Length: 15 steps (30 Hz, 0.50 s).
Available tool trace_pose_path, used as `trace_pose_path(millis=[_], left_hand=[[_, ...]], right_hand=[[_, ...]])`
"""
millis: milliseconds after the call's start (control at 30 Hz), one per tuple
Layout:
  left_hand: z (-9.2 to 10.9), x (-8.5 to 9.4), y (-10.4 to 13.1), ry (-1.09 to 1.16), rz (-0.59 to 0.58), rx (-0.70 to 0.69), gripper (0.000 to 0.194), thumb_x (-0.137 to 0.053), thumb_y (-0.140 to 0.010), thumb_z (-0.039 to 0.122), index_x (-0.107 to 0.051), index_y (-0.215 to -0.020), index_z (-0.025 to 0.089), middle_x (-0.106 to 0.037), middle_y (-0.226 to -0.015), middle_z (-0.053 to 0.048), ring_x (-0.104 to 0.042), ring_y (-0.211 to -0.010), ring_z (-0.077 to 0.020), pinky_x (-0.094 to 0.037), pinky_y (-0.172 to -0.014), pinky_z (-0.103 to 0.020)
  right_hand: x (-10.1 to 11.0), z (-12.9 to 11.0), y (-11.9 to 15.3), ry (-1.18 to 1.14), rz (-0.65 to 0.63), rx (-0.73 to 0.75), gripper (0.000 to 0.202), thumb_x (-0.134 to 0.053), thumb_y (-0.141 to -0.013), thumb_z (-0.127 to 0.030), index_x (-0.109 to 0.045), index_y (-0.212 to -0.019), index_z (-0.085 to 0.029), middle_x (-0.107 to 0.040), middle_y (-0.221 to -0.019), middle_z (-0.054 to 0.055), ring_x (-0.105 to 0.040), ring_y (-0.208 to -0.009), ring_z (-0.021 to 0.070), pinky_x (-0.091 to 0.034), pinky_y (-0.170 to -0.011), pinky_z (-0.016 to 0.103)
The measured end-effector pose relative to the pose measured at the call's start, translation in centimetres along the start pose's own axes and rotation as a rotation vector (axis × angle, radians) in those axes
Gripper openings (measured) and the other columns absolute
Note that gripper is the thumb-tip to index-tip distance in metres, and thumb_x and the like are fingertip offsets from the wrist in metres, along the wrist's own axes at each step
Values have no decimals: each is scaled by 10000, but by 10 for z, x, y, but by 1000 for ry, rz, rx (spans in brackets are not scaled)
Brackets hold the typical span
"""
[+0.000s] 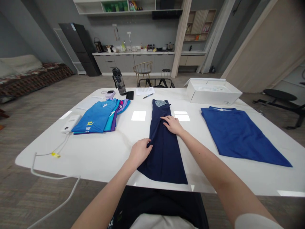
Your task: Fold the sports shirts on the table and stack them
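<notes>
A navy shirt (166,152), folded into a long narrow strip, lies on the table in front of me. A grey patterned patch shows at its far end. My left hand (141,152) is at the strip's left edge, with thumb and fingertips closed on the fabric. Higher up, near the right edge, my right hand (172,124) rests on the cloth with its fingers stretched out. To the right a blue shirt (240,133) is spread in a flat folded shape. At the left lies a stack of folded shirts (96,116) in blue, teal and purple.
On the white table (114,162) stand an open white box (214,92) and a dark water bottle (118,82). A phone (130,95), a pen (148,95), printed paper (145,91) and a white power bank (71,123) with cables lie there too. A chair (156,82) stands beyond.
</notes>
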<state>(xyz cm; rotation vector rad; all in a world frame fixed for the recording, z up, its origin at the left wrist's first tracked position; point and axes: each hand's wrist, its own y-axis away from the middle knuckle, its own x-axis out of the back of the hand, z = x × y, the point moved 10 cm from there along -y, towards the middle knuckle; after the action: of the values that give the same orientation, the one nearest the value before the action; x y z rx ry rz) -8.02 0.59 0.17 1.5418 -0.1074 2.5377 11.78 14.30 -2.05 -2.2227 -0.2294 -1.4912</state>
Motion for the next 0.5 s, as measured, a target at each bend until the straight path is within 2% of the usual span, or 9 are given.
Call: trace_pose_path(millis=[133, 233, 367, 500], left_hand=[[15, -3, 27, -63, -40, -85, 256, -610, -910, 244, -699, -1150, 246, -760, -1029, -38, -717, -925, -226, -518, -812, -322], [17, -5, 48, -124, -64, -120, 279, -610, -906, 216, -686, -1172, 246, -758, -1048, -40, -719, -913, -229, -514, -802, -331], [11, -1, 74, -165, -40, -123, 209, -616, -908, 202, -698, -1092, 254, -753, -964, -29, -707, -818, -221, -505, -741, -338], [23, 11, 93, -43, 152, -201, 103, -587, -946, 209, -685, -963, 238, -715, -899, -22, -669, -832, -202, -503, -806, -356]], right_hand=[[-9, 10, 1, 21, -50, -47, 484, -372, -1042, -305, -451, -1516, -358, -444, -1578, 58, -392, -1434, 313, -325, -1113, 586], [-14, 14, -3, 10, -79, -66, 475, -350, -1047, -331, -463, -1505, -388, -378, -1623, 22, -343, -1469, 328, -314, -1106, 625], [-19, 14, -7, -27, -93, -93, 440, -324, -1060, -488, -614, -1374, -384, -491, -1550, 15, -389, -1442, 312, -238, -1153, 622], [-17, 17, -11, -72, -71, -165, 473, -328, -1048, -567, -673, -1293, -356, -555, -1489, 33, -430, -1410, 290, -227, -1162, 615]])
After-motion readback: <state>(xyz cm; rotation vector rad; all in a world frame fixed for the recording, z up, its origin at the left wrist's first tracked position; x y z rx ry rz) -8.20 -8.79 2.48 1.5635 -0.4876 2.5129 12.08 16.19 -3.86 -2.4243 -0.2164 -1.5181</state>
